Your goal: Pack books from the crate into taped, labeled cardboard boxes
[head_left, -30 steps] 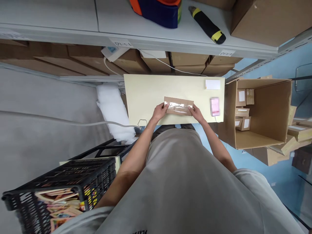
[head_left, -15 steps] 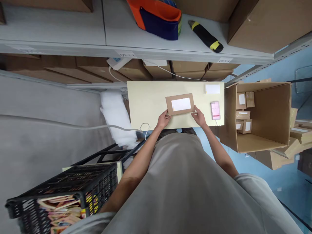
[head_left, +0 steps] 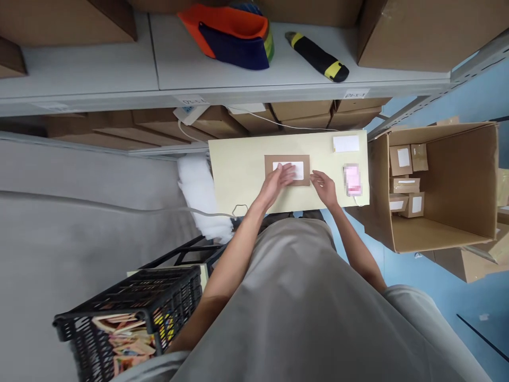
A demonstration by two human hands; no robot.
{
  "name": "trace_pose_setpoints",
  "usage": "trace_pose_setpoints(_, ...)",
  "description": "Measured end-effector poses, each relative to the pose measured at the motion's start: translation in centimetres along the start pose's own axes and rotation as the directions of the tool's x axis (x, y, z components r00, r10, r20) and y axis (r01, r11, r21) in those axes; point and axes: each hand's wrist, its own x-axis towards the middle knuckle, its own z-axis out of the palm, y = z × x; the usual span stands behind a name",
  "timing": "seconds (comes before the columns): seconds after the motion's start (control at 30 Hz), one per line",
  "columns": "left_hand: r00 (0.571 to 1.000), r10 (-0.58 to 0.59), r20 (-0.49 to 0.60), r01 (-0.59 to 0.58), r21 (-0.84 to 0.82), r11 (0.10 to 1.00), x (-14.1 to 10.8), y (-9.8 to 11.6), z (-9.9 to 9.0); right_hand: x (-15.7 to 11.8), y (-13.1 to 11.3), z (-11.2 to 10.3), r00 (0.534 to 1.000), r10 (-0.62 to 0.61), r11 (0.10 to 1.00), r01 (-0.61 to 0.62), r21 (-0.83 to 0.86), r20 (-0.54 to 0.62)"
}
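A flat brown cardboard box (head_left: 270, 163) with a white label (head_left: 300, 170) on top lies on the pale yellow table (head_left: 238, 154). My left hand (head_left: 277, 183) is over the box and its label, fingers stretched out and slightly blurred; whether it presses on the label I cannot tell. Beside the box's right edge is my right hand (head_left: 323, 188), fingers apart, holding nothing. Near the table's right end lie a stack of white labels (head_left: 345, 144) and a phone with a pink screen (head_left: 352, 180).
A large open carton (head_left: 457, 180) holding several small labelled boxes stands right of the table. Behind is a shelf (head_left: 222, 85) with an orange-blue tape dispenser (head_left: 234, 40) and a utility knife (head_left: 318, 57). White wrap (head_left: 202, 196) and a black crate (head_left: 135, 302) are at left.
My left hand has moved from the box's near left corner onto its top. The right hand has come off the right edge. The box now lies straighter on the table.
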Motion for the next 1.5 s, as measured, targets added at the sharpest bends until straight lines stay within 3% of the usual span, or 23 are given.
trace_pose_setpoints(0.07,0.983,-0.023,0.185,0.049,-0.14,0.989,-0.4,2.9,1.3,-0.2,-2.0,-0.5,0.997,-0.068,0.994,0.064,0.085,0.042)
trace_pose_setpoints(0.17,0.955,0.001,0.297,0.105,-0.341,0.934,-1.1,6.4,2.8,-0.3,-4.6,-1.3,0.986,-0.155,0.975,0.143,0.17,0.06)
trace_pose_setpoints(0.3,0.924,0.034,0.381,0.18,-0.514,0.839,-1.5,8.4,4.1,0.1,-6.0,-2.5,0.976,-0.215,0.963,0.206,0.171,0.034)
trace_pose_setpoints(0.4,0.894,0.085,0.439,0.218,-0.594,0.775,-1.4,8.5,4.5,0.3,-5.9,-3.2,0.962,-0.274,0.95,0.272,0.153,-0.012)
trace_pose_setpoints(0.5,0.887,0.064,0.457,0.253,-0.598,0.761,-1.1,8.3,4.6,0.1,-5.9,-4.0,0.956,-0.293,0.949,0.294,0.118,-0.019)
trace_pose_setpoints(0.97,0.914,-0.047,0.404,0.28,-0.54,0.794,-0.4,7.5,5.5,1.6,-5.9,-5.8,0.922,-0.387,0.918,0.385,-0.096,-0.006)
trace_pose_setpoints(1.5,0.916,-0.045,0.399,0.253,-0.487,0.836,0.1,8.5,5.8,2.4,-6.5,-6.8,0.926,-0.37,0.911,0.377,-0.169,0.069)
